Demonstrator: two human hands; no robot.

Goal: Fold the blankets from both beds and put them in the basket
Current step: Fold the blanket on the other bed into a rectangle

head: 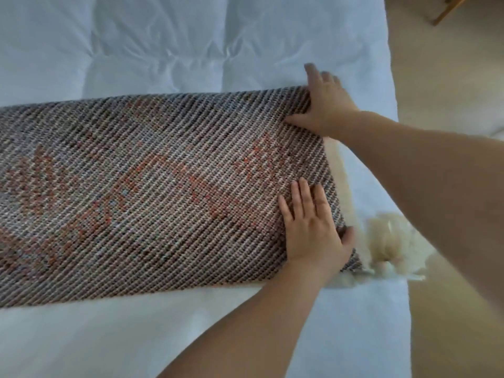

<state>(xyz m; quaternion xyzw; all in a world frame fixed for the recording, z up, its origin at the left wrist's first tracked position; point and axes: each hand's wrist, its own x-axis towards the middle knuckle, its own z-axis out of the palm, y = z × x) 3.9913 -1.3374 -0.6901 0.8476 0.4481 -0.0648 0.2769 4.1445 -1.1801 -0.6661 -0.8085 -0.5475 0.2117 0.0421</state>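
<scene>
The blanket (150,186) lies in a long band across the bed (163,50), on top of the white quilted duvet. It is a coarse weave in grey, brown and white with orange-red patches, and it runs from the left edge of the view to just short of the bed's right side. At its right end a cream fringe (390,241) spills out onto the duvet near the mattress edge.

My left hand (311,230) lies flat on the blanket near its right end, palm down. The fingers are straight and close together, pointing away from me, and the thumb reaches out to the blanket's right edge beside the fringe. It grips nothing.

My right hand (327,105) is at the blanket's far right corner, the arm coming in from the right. Its thumb is spread out on the weave and its fingers stretch past the far edge onto the duvet. It looks open and pressing down; I cannot see any cloth pinched in it.

Beyond the bed on the right is beige floor (450,336), with a piece of wooden furniture (447,9) at the top corner.
</scene>
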